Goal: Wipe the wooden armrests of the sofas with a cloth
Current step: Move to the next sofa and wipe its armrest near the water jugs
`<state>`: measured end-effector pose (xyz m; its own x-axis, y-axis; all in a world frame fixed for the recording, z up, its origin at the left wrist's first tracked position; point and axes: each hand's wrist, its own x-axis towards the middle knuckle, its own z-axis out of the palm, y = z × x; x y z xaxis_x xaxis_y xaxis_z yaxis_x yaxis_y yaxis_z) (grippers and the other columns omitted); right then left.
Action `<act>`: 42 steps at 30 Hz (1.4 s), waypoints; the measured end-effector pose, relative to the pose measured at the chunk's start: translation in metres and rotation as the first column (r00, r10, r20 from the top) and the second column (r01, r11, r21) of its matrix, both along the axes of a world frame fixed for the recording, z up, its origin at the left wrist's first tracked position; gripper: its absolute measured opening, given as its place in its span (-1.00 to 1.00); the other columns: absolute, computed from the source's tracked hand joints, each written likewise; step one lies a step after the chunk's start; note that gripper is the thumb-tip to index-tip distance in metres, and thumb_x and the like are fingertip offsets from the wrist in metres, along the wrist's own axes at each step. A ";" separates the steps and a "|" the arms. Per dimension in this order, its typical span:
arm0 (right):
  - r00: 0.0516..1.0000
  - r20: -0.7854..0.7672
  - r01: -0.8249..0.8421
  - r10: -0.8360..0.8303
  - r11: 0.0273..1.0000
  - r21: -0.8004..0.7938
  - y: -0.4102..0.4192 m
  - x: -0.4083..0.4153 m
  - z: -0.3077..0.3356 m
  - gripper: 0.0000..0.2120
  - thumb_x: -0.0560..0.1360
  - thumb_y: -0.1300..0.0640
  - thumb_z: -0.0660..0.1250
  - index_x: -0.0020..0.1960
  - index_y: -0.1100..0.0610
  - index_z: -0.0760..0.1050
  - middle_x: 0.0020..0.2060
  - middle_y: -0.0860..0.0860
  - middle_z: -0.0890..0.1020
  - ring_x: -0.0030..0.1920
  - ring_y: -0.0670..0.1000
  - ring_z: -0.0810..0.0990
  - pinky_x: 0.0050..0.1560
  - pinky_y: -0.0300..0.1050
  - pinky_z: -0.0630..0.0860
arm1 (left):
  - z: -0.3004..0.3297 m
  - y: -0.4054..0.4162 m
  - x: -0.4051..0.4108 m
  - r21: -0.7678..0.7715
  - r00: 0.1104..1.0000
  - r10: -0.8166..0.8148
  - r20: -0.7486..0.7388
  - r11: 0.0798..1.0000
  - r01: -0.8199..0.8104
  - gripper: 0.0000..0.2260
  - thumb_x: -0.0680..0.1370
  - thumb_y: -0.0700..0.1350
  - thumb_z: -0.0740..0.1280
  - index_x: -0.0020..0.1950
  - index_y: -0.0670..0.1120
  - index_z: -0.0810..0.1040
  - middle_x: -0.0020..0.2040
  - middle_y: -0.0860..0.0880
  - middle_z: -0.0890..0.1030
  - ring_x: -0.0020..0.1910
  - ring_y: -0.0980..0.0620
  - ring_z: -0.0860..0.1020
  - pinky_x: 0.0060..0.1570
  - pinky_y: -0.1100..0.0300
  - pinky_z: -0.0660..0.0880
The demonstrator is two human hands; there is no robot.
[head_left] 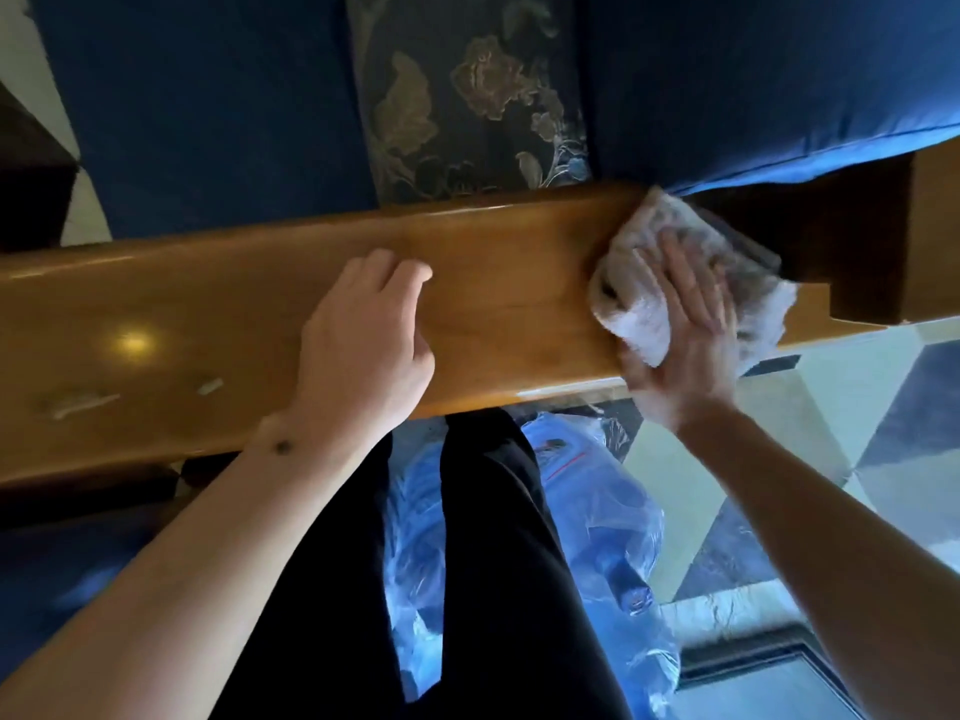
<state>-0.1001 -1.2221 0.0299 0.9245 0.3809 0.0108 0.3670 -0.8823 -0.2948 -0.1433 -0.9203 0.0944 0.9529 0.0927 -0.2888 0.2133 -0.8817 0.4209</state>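
Wooden armrest (249, 314) | cloth (644, 319) on armrest's right end, under your right grip (691, 350), fingers (683, 278) flat, spread, pressing | left grip (363, 335) loose, empty, resting mid-armrest | keep pressure even, stroke along the grain toward pale marks (78, 402) at armrest's left end.

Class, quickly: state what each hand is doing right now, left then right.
Left hand: open, loosely curled fingers resting on the wooden armrest, holding nothing.
Right hand: open, straight fingers pressing the cloth onto the armrest.
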 end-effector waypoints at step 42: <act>0.807 -0.078 -0.589 0.586 0.787 -0.182 0.324 -0.057 0.002 -0.22 0.65 -0.27 0.11 0.71 0.16 0.07 0.69 0.18 0.11 0.70 0.23 0.02 0.67 0.28 -0.04 | -0.002 0.155 -0.164 -0.043 0.904 0.418 -0.086 0.905 -0.423 0.01 0.37 0.18 0.58 0.63 -0.16 0.14 0.61 -0.26 0.19 0.61 -0.27 0.11 0.49 -0.27 0.23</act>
<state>-0.1575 -0.8979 0.0321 0.5210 0.8435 -0.1309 0.8292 -0.5365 -0.1569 -0.3077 -0.7655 0.0919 0.8052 0.4608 -0.3732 0.5908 -0.6772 0.4386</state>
